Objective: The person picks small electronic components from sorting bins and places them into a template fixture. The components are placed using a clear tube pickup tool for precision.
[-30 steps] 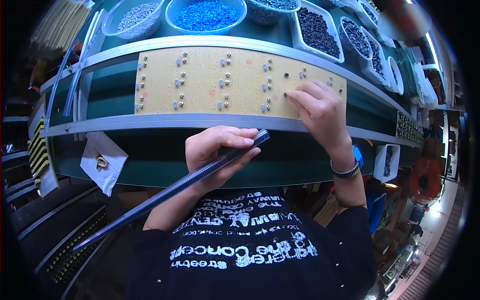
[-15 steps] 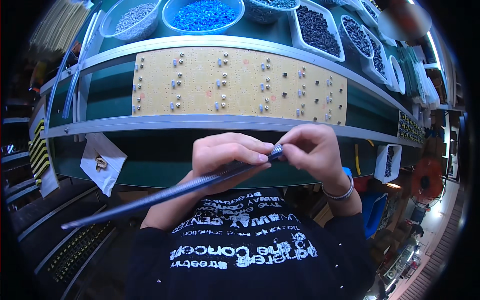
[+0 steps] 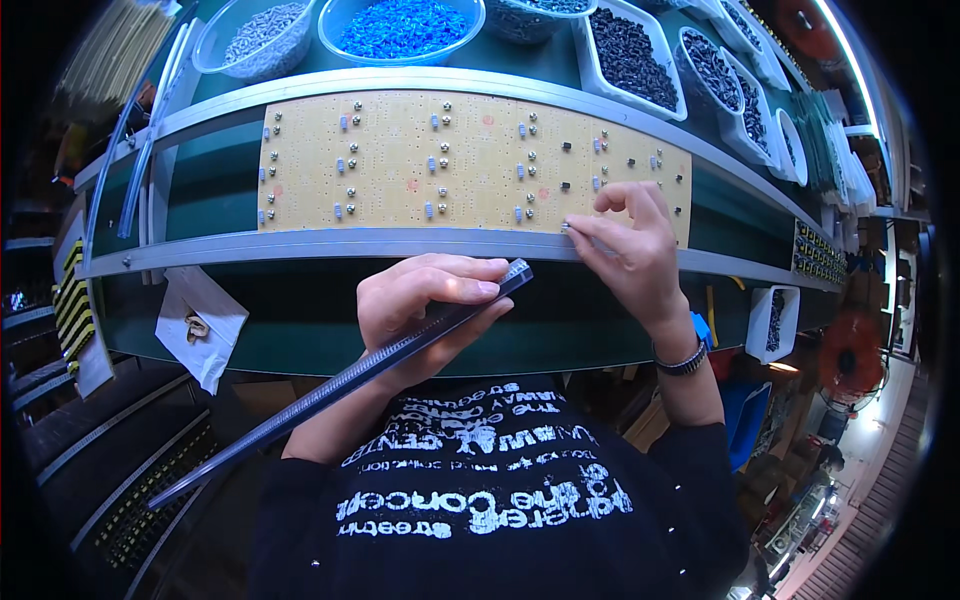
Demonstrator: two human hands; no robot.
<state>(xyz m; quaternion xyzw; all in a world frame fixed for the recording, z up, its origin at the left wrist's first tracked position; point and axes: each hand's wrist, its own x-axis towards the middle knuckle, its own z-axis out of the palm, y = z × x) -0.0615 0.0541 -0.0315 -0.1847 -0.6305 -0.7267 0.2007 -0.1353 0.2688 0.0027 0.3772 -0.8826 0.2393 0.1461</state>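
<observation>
My left hand (image 3: 425,305) is wrapped round a long clear plastic component tube (image 3: 330,392) packed with a row of small parts. The tube slants from the lower left up to its end just beyond my fingers. My right hand (image 3: 640,250) pinches a small shiny electronic component (image 3: 566,227) between thumb and finger, over the near edge of the tan circuit board panel (image 3: 390,190). Its other fingers are curled above the board. On the panel stand rows of small grey, silvery and black parts. My right hand hides some of its near right part.
A metal rail (image 3: 350,243) runs along the near side of the panel. Beyond stand tubs of blue parts (image 3: 400,28), grey parts (image 3: 265,32) and black parts (image 3: 635,60). A small white box (image 3: 773,322) is at the right, a white paper sheet (image 3: 200,325) at the left.
My right hand has left the tube's end and moved up to the panel's near edge with a small component. My left hand and the tube have shifted slightly left; the tube's far end dropped.
</observation>
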